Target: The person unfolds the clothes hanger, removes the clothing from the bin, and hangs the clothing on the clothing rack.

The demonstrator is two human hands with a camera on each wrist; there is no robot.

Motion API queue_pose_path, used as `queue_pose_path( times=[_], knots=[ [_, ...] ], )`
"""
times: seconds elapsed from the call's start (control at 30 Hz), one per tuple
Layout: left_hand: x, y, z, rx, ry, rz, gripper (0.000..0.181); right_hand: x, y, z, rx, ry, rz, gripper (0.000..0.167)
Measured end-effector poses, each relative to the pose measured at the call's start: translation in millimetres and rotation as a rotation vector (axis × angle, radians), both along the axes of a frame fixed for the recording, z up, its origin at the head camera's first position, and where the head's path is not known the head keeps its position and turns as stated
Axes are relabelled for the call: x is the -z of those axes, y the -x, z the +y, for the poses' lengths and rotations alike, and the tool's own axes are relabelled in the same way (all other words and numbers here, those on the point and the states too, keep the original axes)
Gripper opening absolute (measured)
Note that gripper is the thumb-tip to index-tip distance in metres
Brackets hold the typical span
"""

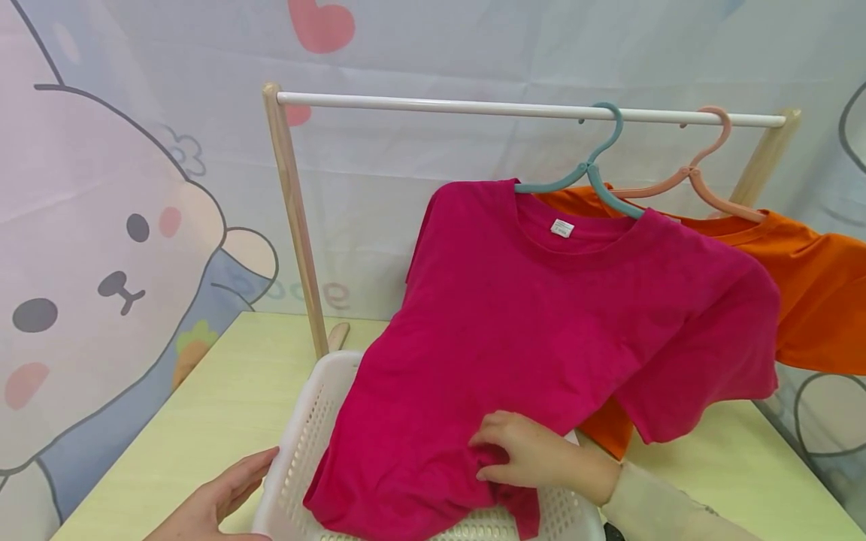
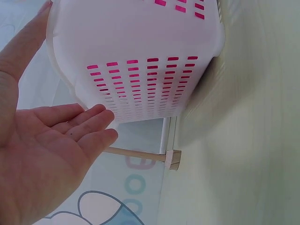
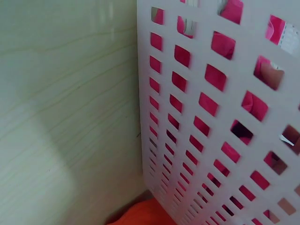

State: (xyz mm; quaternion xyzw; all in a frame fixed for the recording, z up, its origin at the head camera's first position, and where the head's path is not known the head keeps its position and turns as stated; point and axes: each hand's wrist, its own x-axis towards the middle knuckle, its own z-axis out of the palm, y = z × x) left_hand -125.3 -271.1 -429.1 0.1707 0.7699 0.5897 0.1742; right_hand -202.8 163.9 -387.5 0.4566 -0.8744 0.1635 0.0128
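A magenta T-shirt (image 1: 528,315) hangs on a teal hanger (image 1: 612,128), its lower part lying in a white plastic basket (image 1: 285,451). My right hand (image 1: 524,451) is over the basket in the head view, its curled fingers and thumb gripping a bunched fold near the hem. Beside the basket's left wall is my left hand (image 1: 216,500). In the left wrist view the left hand (image 2: 51,150) has its palm showing and fingers extended at the basket (image 2: 136,33). The basket's lattice wall (image 3: 197,65) hides most of the right hand in the right wrist view.
A white rod (image 1: 440,104) on wooden posts (image 1: 298,225) carries both hangers. Behind the magenta shirt, an orange T-shirt (image 1: 825,293) hangs on a pink hanger (image 1: 720,135). Everything stands on a pale wood table (image 1: 203,406) before a cartoon-printed cloth (image 1: 406,45).
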Motion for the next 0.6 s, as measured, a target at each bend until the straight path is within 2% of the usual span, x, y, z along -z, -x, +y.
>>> queue_pose_path(
  times=[0.2,0.4,0.6],
  knots=[
    [-0.3,0.4,-0.4,0.016,0.001,0.018,0.085,2.2,2.1,-0.6,-0.03,-0.011,0.064,0.004],
    [-1.8,0.3,1.5,0.017,-0.006,0.001,0.088,-8.4,-0.9,0.9,0.063,-0.004,0.053,0.007],
    [-5.9,-1.5,3.5,0.004,-0.017,-0.045,0.089,-28.0,4.7,4.8,0.116,0.098,0.039,0.007]
  ],
)
